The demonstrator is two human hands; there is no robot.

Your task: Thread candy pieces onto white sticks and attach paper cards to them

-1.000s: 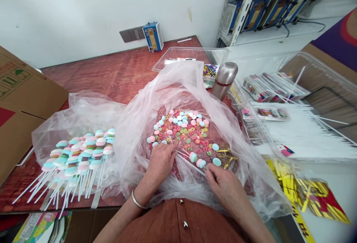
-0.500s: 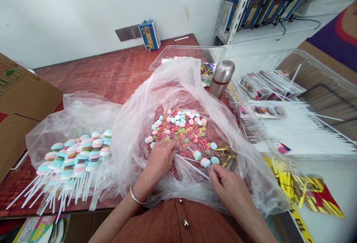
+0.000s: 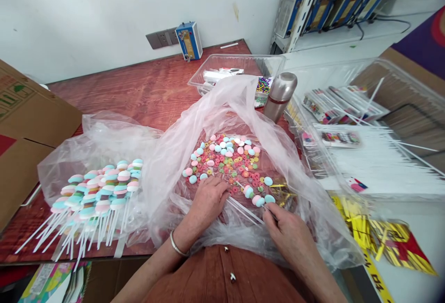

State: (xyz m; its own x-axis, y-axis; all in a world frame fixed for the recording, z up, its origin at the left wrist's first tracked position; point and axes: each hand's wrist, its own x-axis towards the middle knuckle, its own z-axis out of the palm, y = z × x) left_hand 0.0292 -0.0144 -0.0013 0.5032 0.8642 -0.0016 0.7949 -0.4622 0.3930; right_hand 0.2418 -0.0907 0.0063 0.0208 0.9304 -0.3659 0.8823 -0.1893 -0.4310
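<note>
My right hand (image 3: 287,226) is closed on a skewer stick at the lower right of the plastic bag. Pink and blue marshmallows (image 3: 259,200) and a small green piece are threaded on this stick, which tilts up to the left. Palm down, my left hand (image 3: 210,198) rests at the front edge of the loose candy, fingers bent and close together; whatever is between the fingertips is hidden. Beyond it lie small ring gummies (image 3: 227,168) and loose pink and blue marshmallows (image 3: 222,145). Bare white sticks (image 3: 245,210) lie between my hands.
Finished-looking candy skewers (image 3: 100,192) are piled on clear plastic at left, beside a cardboard box (image 3: 34,127). A steel flask (image 3: 281,94) stands behind the bag (image 3: 187,122). At right, a clear bin (image 3: 333,159) holds white sticks and packets; yellow twist ties (image 3: 361,229) lie in front.
My left hand has shifted slightly right over the candy, uncovering a blue marshmallow. My right hand keeps its hold on the skewer, almost still. The whole view has shifted a little.
</note>
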